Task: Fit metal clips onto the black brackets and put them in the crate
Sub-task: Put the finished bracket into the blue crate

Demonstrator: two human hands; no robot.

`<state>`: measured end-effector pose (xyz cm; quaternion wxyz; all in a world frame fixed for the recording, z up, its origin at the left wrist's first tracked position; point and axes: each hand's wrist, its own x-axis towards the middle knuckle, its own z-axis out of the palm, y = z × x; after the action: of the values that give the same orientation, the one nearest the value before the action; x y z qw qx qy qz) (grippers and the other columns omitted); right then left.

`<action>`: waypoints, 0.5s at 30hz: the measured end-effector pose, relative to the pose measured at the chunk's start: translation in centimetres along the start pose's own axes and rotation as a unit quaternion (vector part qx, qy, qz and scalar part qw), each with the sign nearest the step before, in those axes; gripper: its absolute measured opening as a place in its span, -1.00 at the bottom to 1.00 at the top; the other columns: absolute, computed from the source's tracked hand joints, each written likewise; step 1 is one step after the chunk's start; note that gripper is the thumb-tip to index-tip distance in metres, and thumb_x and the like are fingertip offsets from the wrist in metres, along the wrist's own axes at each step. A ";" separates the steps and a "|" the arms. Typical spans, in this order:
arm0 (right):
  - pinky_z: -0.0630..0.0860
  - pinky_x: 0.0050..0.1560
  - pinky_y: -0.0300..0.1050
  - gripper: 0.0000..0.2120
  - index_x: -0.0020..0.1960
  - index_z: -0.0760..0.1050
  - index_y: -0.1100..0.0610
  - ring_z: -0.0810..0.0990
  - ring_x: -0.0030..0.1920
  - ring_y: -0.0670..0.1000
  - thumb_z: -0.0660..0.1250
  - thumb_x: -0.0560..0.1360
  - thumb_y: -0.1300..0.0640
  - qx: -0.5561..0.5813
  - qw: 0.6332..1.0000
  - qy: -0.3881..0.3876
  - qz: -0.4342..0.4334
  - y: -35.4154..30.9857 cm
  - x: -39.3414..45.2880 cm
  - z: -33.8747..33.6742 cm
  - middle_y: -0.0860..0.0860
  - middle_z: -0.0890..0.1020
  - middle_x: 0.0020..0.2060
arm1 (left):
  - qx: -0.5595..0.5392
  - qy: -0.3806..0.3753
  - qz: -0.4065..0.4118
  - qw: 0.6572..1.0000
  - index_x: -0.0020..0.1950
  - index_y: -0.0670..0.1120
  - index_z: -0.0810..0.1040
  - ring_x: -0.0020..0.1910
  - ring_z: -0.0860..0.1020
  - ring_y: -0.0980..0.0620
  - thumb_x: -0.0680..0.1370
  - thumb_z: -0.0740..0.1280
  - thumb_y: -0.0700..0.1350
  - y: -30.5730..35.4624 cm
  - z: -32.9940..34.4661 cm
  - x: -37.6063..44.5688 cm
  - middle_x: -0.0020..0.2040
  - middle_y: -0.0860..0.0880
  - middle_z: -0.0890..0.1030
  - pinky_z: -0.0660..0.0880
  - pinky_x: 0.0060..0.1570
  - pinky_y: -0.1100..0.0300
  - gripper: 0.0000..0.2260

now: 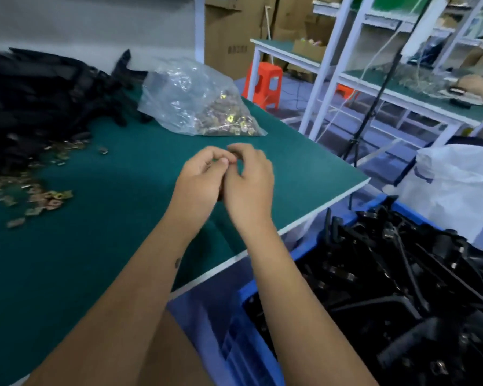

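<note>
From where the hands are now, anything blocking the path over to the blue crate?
Nothing visible. Both hands, left hand and right hand, are together above the green table; the blue crate sits open-topped beyond the table's right edge, already heaped with black brackets.

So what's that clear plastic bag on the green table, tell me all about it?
The clear plastic bag is thin, crinkled and glossy, slumped on its side on the green table near the far edge. Small gold-coloured metal clips fill its lower right end. The black brackets pile lies just to its left. No hand touches it.
</note>
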<state>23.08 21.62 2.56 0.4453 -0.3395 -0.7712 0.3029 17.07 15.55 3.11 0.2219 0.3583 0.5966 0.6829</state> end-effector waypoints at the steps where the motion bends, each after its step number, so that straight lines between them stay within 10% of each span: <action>1: 0.39 0.17 0.17 -0.74 0.14 0.58 0.17 0.49 0.10 0.19 0.24 0.49 0.27 0.013 0.999 -0.042 -0.013 -1.2 -0.1 2.3 0.14 0.61 0.03 | 0.016 0.053 0.005 0.998 -0.21 -0.01 0.55 -0.33 0.52 0.23 0.59 0.19 -0.31 -0.2 -1.9 0.4 -0.37 0.16 0.58 0.43 -0.28 0.40 -0.71; 6: 0.44 0.10 0.17 -0.81 0.07 0.55 0.16 0.52 0.06 0.19 0.20 0.56 0.18 0.024 0.972 -0.226 -0.058 -6.1 -0.9 12.3 0.14 0.61 0.01 | 0.146 0.214 -0.017 0.966 -0.19 0.03 0.56 -0.19 0.54 0.17 0.60 0.20 -0.25 -1.4 -12.5 0.4 -0.19 0.08 0.61 0.46 -0.06 0.18 -0.73; 9: 0.50 0.05 0.09 -0.80 0.12 0.54 0.10 0.55 0.03 0.14 0.22 0.55 0.11 0.010 0.944 -0.317 -0.084 -7.9 -1.6 16.3 0.08 0.61 0.01 | 0.204 0.260 -0.030 0.943 -0.17 0.04 0.57 -0.37 0.49 0.25 0.62 0.20 -0.21 -1.8 -18.2 -0.3 -0.27 0.05 0.59 0.46 -0.27 0.25 -0.74; 15: 0.53 -0.20 0.02 -0.82 0.10 0.54 0.12 0.56 -0.15 0.04 0.21 0.56 0.16 0.006 0.945 -0.313 -0.099 -7.9 -0.1 20.5 0.02 0.61 -0.09 | 0.092 0.452 -0.041 0.886 -0.19 -0.02 0.53 -0.51 0.43 0.13 0.62 0.14 -0.21 -2.2 -26.2 -2.1 -0.49 0.08 0.46 0.39 -0.39 0.19 -0.73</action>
<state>2.78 13.50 -0.04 0.2117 -0.1466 -0.8996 0.3526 -1.61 -2.73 -0.28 -0.0782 0.0050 0.7067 0.7032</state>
